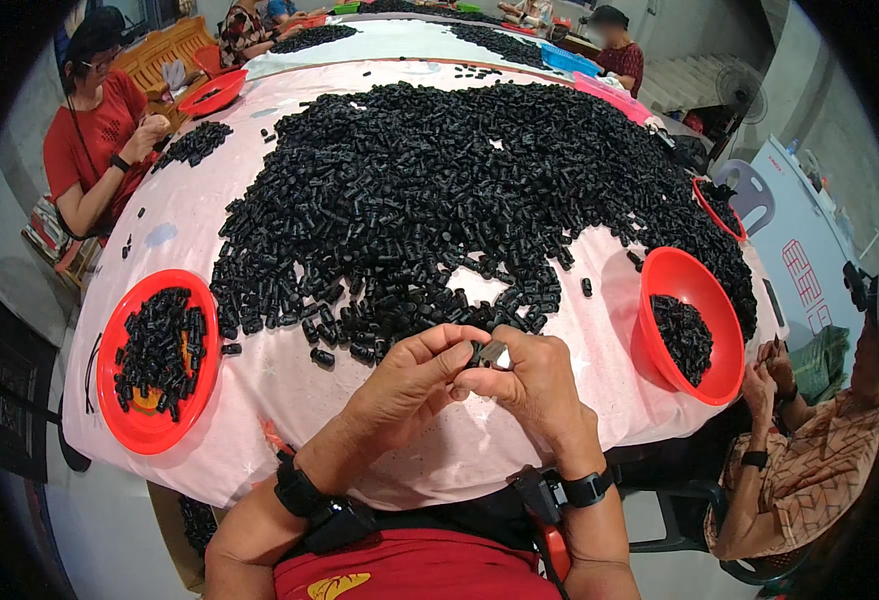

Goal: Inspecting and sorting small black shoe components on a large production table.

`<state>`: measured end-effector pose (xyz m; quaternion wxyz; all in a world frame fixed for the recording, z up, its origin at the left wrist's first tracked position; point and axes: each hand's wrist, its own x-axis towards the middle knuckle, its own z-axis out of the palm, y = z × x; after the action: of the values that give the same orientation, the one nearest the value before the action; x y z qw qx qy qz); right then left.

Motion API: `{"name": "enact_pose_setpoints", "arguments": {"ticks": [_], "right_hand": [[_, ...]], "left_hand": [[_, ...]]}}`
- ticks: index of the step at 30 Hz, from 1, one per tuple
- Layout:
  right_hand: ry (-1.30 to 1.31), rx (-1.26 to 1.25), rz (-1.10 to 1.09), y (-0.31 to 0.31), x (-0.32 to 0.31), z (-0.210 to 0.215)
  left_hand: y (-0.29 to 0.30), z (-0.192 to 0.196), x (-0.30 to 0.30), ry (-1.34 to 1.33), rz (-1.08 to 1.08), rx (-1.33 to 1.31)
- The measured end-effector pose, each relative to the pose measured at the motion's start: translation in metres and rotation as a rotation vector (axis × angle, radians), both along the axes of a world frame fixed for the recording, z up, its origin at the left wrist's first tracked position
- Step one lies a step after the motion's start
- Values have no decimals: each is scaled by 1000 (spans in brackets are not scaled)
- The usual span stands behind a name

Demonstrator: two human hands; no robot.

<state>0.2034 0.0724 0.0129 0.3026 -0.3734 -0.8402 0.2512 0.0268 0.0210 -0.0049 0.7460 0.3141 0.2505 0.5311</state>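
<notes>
Black pieces (390, 190) lie heaped, plenty seemingly left; my left hand (420, 372) and right hand (538, 385) pinch one piece (478, 353), apparently unfinished.

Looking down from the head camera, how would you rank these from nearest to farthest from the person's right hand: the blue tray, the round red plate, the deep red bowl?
From the right hand:
1. deep red bowl, on the right side
2. round red plate, across on the left side
3. blue tray, away beyond the black pile
</notes>
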Motion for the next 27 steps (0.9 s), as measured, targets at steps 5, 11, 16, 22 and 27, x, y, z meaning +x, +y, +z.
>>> {"name": "enact_pose_setpoints", "arguments": {"ticks": [5, 11, 16, 22, 27], "right_hand": [[34, 21, 12, 2, 0, -5], [53, 116, 14, 2, -5, -10], [56, 82, 3, 1, -1, -2], [19, 91, 6, 4, -1, -10], [27, 74, -4, 1, -5, -8]], "left_hand": [[0, 0, 2, 17, 6, -28], [1, -1, -2, -9, -5, -46], [0, 4, 2, 3, 26, -60], [2, -1, 0, -23, -1, -10], [2, -3, -4, -27, -3, 8]]}}
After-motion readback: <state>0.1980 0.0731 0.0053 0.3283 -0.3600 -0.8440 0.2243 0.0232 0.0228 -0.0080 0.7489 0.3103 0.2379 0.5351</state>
